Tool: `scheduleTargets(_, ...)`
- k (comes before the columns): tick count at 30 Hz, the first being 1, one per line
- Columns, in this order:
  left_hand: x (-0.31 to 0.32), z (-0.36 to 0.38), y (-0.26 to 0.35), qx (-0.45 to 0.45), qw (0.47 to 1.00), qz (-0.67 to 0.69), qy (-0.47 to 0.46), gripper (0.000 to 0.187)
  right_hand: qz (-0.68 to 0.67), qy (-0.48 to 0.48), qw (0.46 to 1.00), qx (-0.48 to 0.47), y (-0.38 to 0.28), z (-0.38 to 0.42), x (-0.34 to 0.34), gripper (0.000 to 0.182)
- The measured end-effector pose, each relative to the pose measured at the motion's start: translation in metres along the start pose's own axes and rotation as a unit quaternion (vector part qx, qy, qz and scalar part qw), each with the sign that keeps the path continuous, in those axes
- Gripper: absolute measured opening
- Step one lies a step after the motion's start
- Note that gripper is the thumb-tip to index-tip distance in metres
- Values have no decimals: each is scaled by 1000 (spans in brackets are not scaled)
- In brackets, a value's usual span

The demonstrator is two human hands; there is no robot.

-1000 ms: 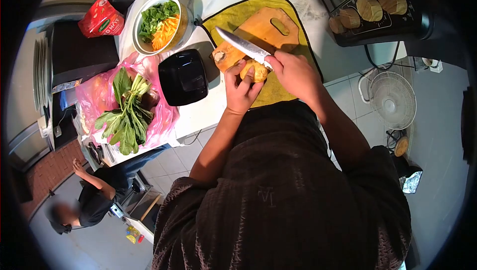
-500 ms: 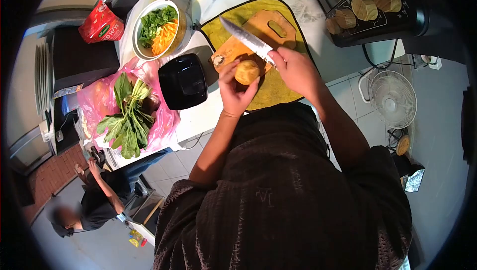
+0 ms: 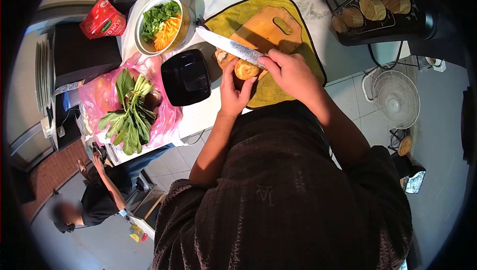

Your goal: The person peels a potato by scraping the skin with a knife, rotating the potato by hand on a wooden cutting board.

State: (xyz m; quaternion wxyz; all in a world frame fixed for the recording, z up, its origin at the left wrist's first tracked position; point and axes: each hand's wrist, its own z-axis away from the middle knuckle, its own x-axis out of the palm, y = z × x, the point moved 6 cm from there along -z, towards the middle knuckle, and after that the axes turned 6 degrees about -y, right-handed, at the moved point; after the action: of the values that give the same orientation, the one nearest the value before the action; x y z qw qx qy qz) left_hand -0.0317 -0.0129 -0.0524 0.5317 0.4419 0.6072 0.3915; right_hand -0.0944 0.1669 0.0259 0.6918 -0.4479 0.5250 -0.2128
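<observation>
Round, yellow-brown potato-like vegetable [image 3: 246, 70] is held in the grip of the left hand [image 3: 234, 93], over the near edge of a brown wooden cutting board [image 3: 258, 26]; the right hand [image 3: 294, 75] has its grip wrapped round the handle end of a long silver-bladed knife [image 3: 226, 45], blade touching or just beside the vegetable. The step looks like peeling or trimming, and the next stroke calls for a steady left hold, clear of the edge.
</observation>
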Motion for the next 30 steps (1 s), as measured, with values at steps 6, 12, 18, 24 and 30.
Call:
scheduleTargets(6,3,-3,3,15,999,37,-7,61,51,-9,998,-28,1,-9,4,31)
scheduleTargets(12,2,-3,4,20,998,56,4,60,43,11,998,-44,-3,-9,9,30)
scheduleTargets(18,2,-2,0,25,999,45,18,58,19,56,998,-38,0,-8,14,28)
scheduleTargets(24,2,-3,-2,20,999,38,22,58,70,69,995,-4,2,-12,13,28)
scheduleTargets(30,2,-2,-3,24,998,55,31,59,39,65,997,-30,-5,-11,15,29)
